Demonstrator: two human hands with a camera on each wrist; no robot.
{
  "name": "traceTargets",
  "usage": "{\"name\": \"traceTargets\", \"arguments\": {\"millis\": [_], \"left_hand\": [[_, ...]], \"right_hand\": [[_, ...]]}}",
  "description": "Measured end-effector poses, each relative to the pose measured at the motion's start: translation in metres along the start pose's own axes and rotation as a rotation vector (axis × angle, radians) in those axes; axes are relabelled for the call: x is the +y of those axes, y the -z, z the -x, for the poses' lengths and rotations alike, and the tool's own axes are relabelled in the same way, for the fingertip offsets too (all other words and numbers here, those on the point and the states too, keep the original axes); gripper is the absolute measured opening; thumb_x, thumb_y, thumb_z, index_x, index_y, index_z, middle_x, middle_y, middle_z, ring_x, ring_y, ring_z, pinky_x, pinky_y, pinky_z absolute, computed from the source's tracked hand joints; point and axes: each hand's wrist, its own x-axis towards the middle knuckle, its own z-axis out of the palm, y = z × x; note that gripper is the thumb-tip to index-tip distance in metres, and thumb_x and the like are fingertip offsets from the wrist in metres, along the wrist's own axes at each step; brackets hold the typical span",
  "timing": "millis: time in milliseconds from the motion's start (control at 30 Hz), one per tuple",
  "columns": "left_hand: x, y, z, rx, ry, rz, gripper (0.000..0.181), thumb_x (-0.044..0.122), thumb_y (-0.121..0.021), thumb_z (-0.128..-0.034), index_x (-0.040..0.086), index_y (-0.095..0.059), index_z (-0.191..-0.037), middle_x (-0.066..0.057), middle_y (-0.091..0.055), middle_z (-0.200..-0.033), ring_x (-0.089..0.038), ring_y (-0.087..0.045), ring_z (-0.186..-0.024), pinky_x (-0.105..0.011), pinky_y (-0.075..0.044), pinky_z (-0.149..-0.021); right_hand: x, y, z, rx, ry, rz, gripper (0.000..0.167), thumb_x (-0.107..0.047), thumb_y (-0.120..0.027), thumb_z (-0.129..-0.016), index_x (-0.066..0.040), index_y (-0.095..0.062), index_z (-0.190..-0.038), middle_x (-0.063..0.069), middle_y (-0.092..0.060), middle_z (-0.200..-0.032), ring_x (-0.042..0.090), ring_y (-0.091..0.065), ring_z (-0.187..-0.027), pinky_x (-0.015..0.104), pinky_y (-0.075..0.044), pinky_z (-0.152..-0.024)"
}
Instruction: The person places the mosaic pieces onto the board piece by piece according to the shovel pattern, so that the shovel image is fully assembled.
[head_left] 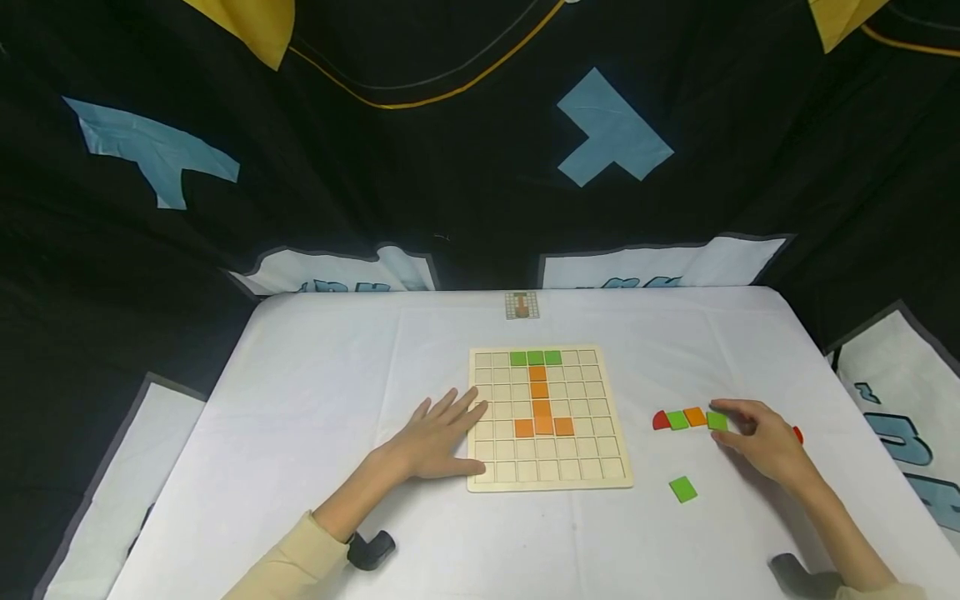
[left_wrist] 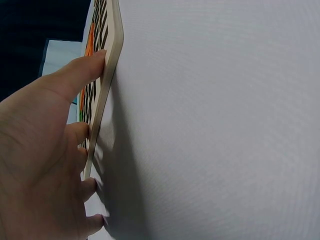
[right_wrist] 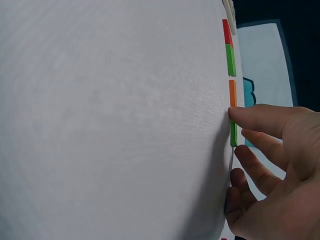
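Note:
A wooden grid board (head_left: 551, 475) lies at the middle of the table, with green tiles (head_left: 536, 357) along its top row and orange tiles (head_left: 540, 408) below them in a column that widens at its foot. My left hand (head_left: 431, 442) rests with spread fingers on the board's left edge, its thumb (left_wrist: 85, 72) on the rim. To the right, my right hand (head_left: 765, 442) pinches a green square tile (head_left: 717, 421) between thumb and index finger. That tile is at the end of a row with an orange tile (head_left: 695, 416), another green tile (head_left: 677, 420) and a red rounded piece (head_left: 661, 420).
A loose green tile (head_left: 683, 489) lies nearer the front. Another red piece (head_left: 798, 434) shows partly behind the right hand. A small pattern card (head_left: 522, 305) lies by the table's far edge. Black cloth (head_left: 465, 192) hangs behind the white table (head_left: 322, 358).

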Motion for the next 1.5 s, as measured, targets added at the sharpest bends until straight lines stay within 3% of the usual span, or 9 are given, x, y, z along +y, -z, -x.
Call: {"name": "traceTargets", "arguments": {"millis": [100,167,233,333,400,767,1067,1333,1500], "left_hand": [[0.000,0.000,0.000,0.000,0.000,0.002,0.092,0.065,-0.059,-0.0899,0.016,-0.024,-0.160,-0.007,-0.010,-0.167,-0.035,-0.008,-0.151,-0.063,-0.011,-0.115],[0.000,0.000,0.001,0.001,-0.003,0.008,0.092,0.064,-0.059,-0.0899,0.016,-0.025,-0.160,-0.007,-0.011,-0.166,-0.036,-0.009,-0.150,-0.064,-0.011,-0.115],[0.000,0.000,0.001,0.000,-0.003,0.010,0.092,0.064,-0.059,-0.0898,0.016,-0.025,-0.160,-0.007,-0.010,-0.167,-0.036,-0.008,-0.150,-0.063,-0.010,-0.115],[0.000,0.000,0.001,-0.001,0.002,0.006,0.093,0.065,-0.059,-0.0897,0.017,-0.024,-0.160,-0.006,-0.010,-0.167,-0.035,-0.008,-0.151,-0.063,-0.010,-0.115],[-0.001,-0.001,0.000,-0.001,0.005,0.003,0.093,0.065,-0.058,-0.0896,0.017,-0.023,-0.161,-0.006,-0.009,-0.167,-0.035,-0.007,-0.151,-0.062,-0.009,-0.115],[0.000,0.000,0.001,0.011,-0.003,0.004,0.093,0.065,-0.059,-0.0896,0.016,-0.024,-0.160,-0.007,-0.011,-0.166,-0.036,-0.009,-0.150,-0.063,-0.010,-0.115],[0.001,0.000,0.001,0.011,-0.005,0.004,0.092,0.064,-0.059,-0.0900,0.015,-0.025,-0.160,-0.007,-0.010,-0.167,-0.036,-0.009,-0.150,-0.063,-0.010,-0.115],[0.001,0.001,0.001,0.002,-0.005,0.001,0.092,0.064,-0.058,-0.0902,0.016,-0.024,-0.160,-0.007,-0.009,-0.167,-0.036,-0.008,-0.150,-0.063,-0.009,-0.115],[0.001,0.001,0.001,0.004,-0.010,0.006,0.092,0.064,-0.059,-0.0902,0.015,-0.024,-0.160,-0.008,-0.010,-0.167,-0.036,-0.009,-0.150,-0.063,-0.010,-0.115]], "right_hand": [[-0.001,0.000,-0.001,0.000,0.026,0.007,0.046,-0.014,-0.074,-0.090,0.001,-0.062,-0.132,0.027,-0.054,-0.132,0.045,-0.049,-0.121,0.016,-0.045,-0.087],[-0.003,-0.001,-0.003,-0.004,0.046,0.012,0.044,-0.014,-0.074,-0.091,0.000,-0.063,-0.131,0.025,-0.056,-0.131,0.043,-0.049,-0.122,0.015,-0.044,-0.087],[-0.005,-0.002,-0.005,-0.004,0.064,0.025,0.041,-0.012,-0.074,-0.090,0.000,-0.065,-0.129,0.024,-0.058,-0.129,0.044,-0.048,-0.122,0.030,-0.048,-0.094],[-0.007,-0.004,-0.007,0.000,0.080,0.034,0.037,-0.008,-0.073,-0.090,-0.001,-0.067,-0.125,0.024,-0.061,-0.127,0.043,-0.050,-0.120,0.057,-0.045,-0.095],[-0.007,-0.005,-0.008,0.002,0.083,0.029,0.035,-0.007,-0.073,-0.089,0.000,-0.068,-0.123,0.024,-0.062,-0.125,0.043,-0.050,-0.118,0.061,-0.043,-0.094],[-0.010,-0.004,-0.012,-0.021,0.122,0.031,0.037,-0.003,-0.073,-0.088,0.001,-0.068,-0.124,0.023,-0.064,-0.124,0.043,-0.051,-0.119,0.062,-0.041,-0.096],[-0.006,-0.003,-0.016,-0.030,0.164,0.061,0.029,-0.003,-0.076,-0.085,0.002,-0.071,-0.113,0.023,-0.066,-0.115,0.043,-0.053,-0.111,0.064,-0.039,-0.095],[-0.011,-0.004,-0.016,0.006,0.110,0.104,0.030,-0.011,-0.078,-0.085,0.004,-0.069,-0.110,0.025,-0.065,-0.112,0.044,-0.049,-0.108,0.066,-0.039,-0.092],[-0.027,-0.004,-0.018,0.044,0.142,0.096,0.029,-0.009,-0.077,-0.085,0.002,-0.071,-0.111,0.022,-0.068,-0.111,0.043,-0.050,-0.109,0.065,-0.042,-0.088]]}}
